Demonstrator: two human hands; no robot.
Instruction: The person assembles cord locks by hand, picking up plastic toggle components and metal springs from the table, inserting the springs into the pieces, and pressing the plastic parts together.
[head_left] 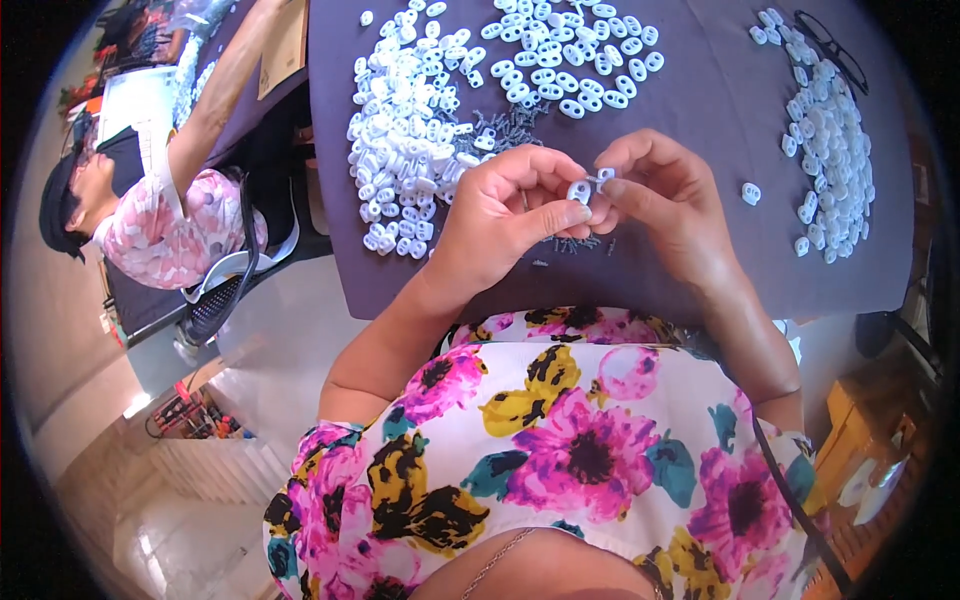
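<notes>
Hands meet over the near middle of the purple tabletop (700,110), and you hold both just above its cloth: your left hand (500,215) has its grip pressed together on a small white plastic piece (579,190), thumb stretched along its lower side and forefinger curled over the top, while your right hand (668,195) pinches a second, smaller white piece (605,175) between thumb and fingertips, held right against the first so the two parts touch. Below your knuckles a scatter of small dark screws (580,243) lies on the tabletop, and more of the same screws (505,125) sit just beyond your left hand, between it and the heaps. To the left, a thick pile of white plastic parts (405,150) runs from the far edge down toward your left wrist; beyond your hands lies a flatter spread of white oval rings (570,55); far to the right a long heap of white pieces (830,150) follows the edge, with one stray white piece (751,193) near your right hand and a pair of dark glasses (832,48) at its far end. At the left another person (170,215) in a pink patterned top reaches an arm up to a neighbouring table
</notes>
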